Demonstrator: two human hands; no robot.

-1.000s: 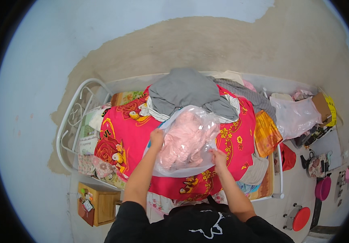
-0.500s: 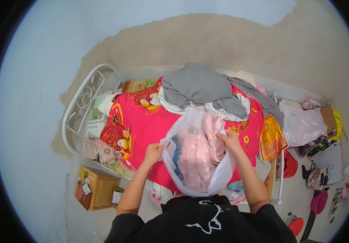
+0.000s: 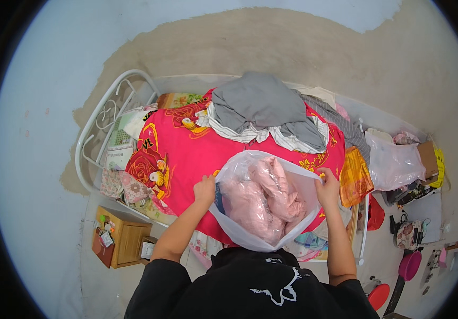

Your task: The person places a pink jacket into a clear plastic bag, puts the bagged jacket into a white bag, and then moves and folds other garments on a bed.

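Observation:
A white translucent plastic bag [image 3: 261,243] gapes in front of my chest, over the bed. My left hand [image 3: 205,190] grips its rim on the left side, fingers closed. The opposite side of the rim is pinched by my right hand [image 3: 327,188]. Inside the bag lies a folded, shiny pink padded item [image 3: 274,186], partly wrapped in clear plastic. Something blue [image 3: 219,200] shows through the bag's left wall; its kind is hidden.
A red patterned bedsheet [image 3: 186,154] covers the bed, with crumpled grey cloth [image 3: 258,101] at the back. White bed rails [image 3: 83,143] bound the left end. A wooden cabinet [image 3: 130,242] stands lower left, a red stool [image 3: 379,295] lower right, a stuffed plastic bag [image 3: 396,162] farther right.
My right hand has moved right and my left hand slightly up, spreading the bag's mouth wider. The pink item now sits lower and more exposed inside it.

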